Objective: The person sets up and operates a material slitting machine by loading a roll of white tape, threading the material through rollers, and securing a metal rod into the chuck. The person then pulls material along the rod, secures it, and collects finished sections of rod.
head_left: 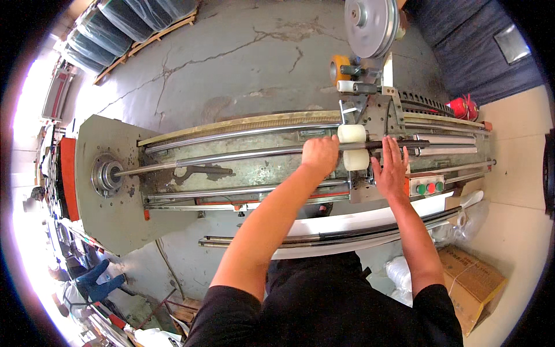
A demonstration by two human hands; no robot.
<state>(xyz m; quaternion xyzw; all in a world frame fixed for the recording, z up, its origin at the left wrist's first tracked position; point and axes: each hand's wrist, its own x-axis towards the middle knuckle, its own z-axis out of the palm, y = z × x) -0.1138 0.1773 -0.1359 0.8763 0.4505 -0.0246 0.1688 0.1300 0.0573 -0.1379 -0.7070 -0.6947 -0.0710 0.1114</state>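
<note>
Fingers of left hand [321, 155] curl round steel rod [231, 157] at cream rollers' [355, 161] nine o'clock. Right hand [391, 169], three o'clock: fingers extended flat across rod, not wrapped.

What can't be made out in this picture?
Head view throughout:
Metal rod: short stretch covered by the left hand.
Right hand: palm faces away, hidden by its back.
Cardboard box: inside hidden by its top.
Dark curtain: cut off by the picture's rim.

Unreadable print [475, 261] on the cardboard box [471, 283]
</note>
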